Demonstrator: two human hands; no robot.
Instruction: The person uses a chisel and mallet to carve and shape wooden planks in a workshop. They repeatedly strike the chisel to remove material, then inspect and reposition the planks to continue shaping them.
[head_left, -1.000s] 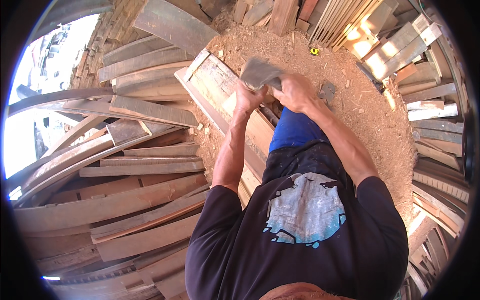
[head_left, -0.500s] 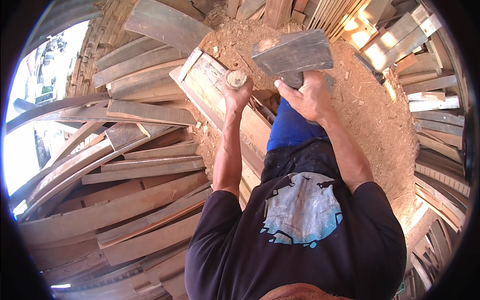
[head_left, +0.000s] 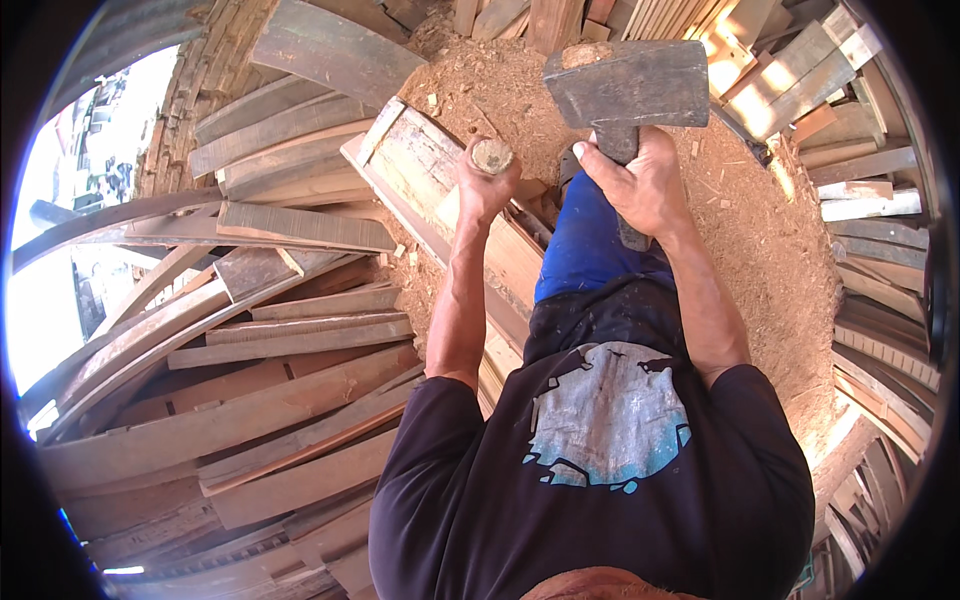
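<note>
My left hand [head_left: 487,190] is closed around an upright chisel [head_left: 492,156]; only the battered round end of its wooden handle shows, and its blade is hidden below the fist. Under that hand a long wooden workpiece [head_left: 415,150] lies slantwise, with a crosspiece near its far end. In my right hand [head_left: 645,190] is a dark, worn wooden mallet [head_left: 630,88], gripped by the handle. Its blocky head is raised to the right of the chisel and apart from it, above my blue-clad leg.
Sawdust and chips [head_left: 745,250] cover the ground around me. Stacked curved planks [head_left: 260,390] crowd the left side. More timber offcuts [head_left: 870,250] line the right, and upright boards [head_left: 555,25] stand at the far side.
The mallet has moved right and slightly away from me, swinging farther from the chisel. My left hand has shifted a little to the right with the chisel.
</note>
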